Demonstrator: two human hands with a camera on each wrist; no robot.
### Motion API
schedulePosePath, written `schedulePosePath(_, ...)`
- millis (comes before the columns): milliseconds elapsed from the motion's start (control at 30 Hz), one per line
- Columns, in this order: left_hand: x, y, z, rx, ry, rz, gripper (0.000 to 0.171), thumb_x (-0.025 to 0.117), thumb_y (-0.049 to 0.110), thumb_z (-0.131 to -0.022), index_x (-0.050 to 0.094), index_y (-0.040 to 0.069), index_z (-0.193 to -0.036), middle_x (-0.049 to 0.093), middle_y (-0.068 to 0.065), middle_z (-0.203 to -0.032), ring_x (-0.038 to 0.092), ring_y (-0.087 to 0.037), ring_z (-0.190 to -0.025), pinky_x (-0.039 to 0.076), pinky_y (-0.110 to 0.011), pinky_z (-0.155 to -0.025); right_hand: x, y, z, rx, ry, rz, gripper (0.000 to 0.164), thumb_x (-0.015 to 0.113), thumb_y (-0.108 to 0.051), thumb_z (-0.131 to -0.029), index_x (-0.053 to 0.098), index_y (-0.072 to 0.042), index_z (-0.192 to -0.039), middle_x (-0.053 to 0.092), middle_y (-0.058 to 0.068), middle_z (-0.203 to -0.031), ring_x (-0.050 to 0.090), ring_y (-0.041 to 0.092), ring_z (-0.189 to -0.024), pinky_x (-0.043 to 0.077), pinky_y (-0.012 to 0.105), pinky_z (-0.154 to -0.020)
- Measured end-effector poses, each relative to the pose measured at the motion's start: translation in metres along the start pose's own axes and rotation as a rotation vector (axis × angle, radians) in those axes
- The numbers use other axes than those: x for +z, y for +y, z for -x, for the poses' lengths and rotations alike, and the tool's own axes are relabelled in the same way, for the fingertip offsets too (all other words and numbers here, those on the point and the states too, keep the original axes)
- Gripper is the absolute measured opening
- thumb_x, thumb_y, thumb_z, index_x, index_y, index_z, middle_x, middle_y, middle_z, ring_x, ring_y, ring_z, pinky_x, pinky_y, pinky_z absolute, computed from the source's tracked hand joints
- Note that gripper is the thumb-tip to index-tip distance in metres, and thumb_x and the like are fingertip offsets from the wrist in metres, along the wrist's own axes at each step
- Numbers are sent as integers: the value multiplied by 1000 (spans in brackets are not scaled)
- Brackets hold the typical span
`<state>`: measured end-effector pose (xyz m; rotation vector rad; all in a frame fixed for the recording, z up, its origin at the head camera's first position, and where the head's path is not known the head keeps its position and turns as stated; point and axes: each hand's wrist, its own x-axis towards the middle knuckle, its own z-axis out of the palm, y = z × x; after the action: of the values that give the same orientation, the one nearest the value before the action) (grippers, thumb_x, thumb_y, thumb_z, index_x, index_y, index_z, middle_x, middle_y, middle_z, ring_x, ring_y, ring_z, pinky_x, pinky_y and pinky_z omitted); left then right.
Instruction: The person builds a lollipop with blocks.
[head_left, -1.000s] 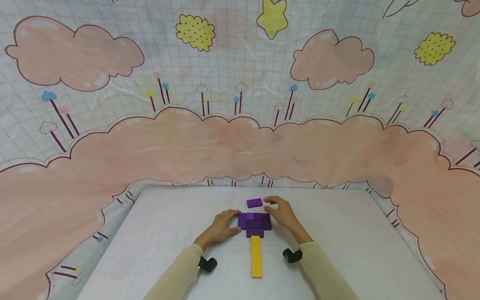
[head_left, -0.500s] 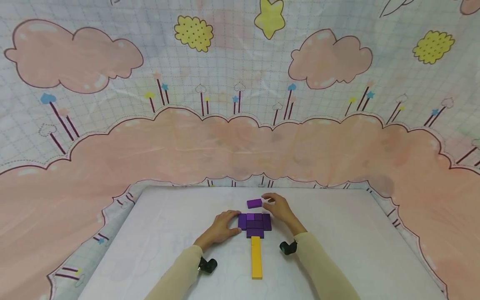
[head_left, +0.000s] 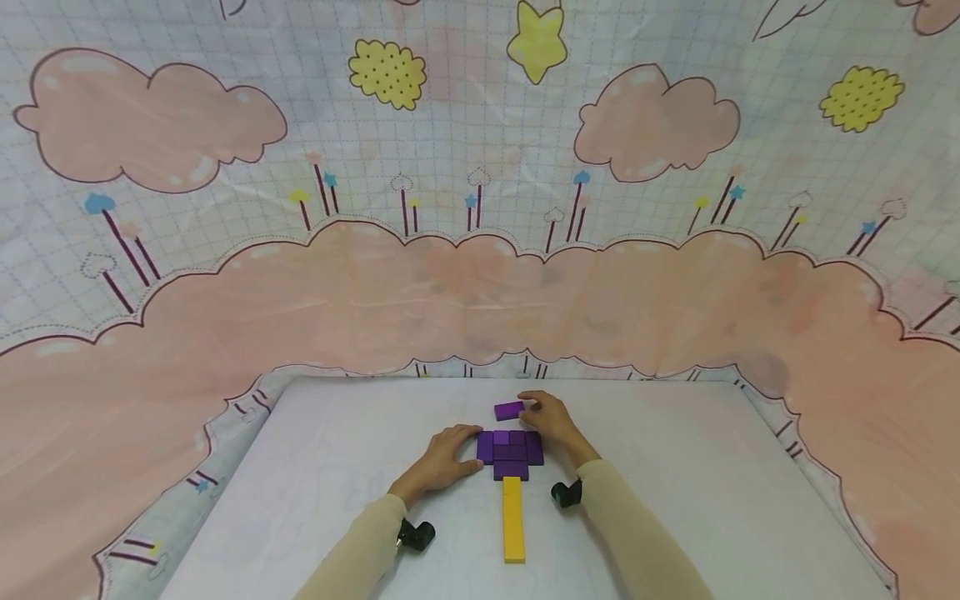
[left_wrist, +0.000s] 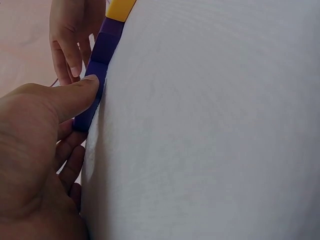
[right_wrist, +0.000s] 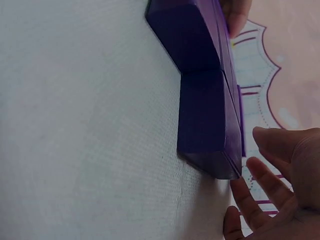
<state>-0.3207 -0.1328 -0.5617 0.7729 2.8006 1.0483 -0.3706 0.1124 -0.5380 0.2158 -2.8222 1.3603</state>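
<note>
In the head view, purple blocks (head_left: 511,452) lie together on the white table, with a yellow strip (head_left: 513,525) running from them toward the near side. My left hand (head_left: 437,460) holds the leftmost purple block (head_left: 485,448) by its ends, thumb at the near end and a fingertip at the far one. Beyond the group lies a loose purple block (head_left: 507,410). At its right end my right hand (head_left: 552,419) has thumb and forefinger spread apart. The right wrist view shows that hand (right_wrist: 295,185) with parted fingers; contact with the loose block cannot be made out.
A white table surface (head_left: 337,433) spreads around the blocks. A patterned cloth (head_left: 450,300) with clouds stands behind the table and along its sides. Small black cameras (head_left: 417,535) sit at both wrists.
My right hand has moved left, from beside the loose purple block to its right end. The left hand stays on the leftmost block, and the blocks keep their arrangement.
</note>
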Motion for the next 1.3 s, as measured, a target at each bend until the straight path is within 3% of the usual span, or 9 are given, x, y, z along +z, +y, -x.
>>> schedulePosePath(467,1,-2,-4,13,16,-18,58,69,30,-90,49,9,-141,52,-13,-143,44,-36,-136,27,-58,-114,0,1,-10,-7,-32,50,36,69,-8,-89,65,-7,-125,65,18,-123,60,32,-112,51,48,-100)
schedulePosePath(800,2,-2,-9,-3,18,-27,59,69,31,-90,49,9,-141,52,-12,-144,44,-35,-137,27,-58,-115,1,3,-18,17,-41,29,35,70,-8,-87,66,-6,-122,65,17,-120,58,32,-111,48,49,-102)
schedulePosePath(1000,3,-2,-7,-10,14,-24,59,69,31,-90,49,10,-142,51,-12,-145,43,-35,-138,26,-57,-116,3,3,-15,42,-32,31,31,70,-10,-88,68,-6,-119,64,19,-125,58,34,-117,46,50,-106)
schedulePosePath(1300,1,-3,-4,0,9,-18,59,69,30,-90,49,10,-142,52,-12,-144,43,-35,-137,26,-56,-116,4,-1,-8,53,-28,52,31,70,-11,-89,68,-8,-119,65,14,-119,58,29,-109,50,47,-100)
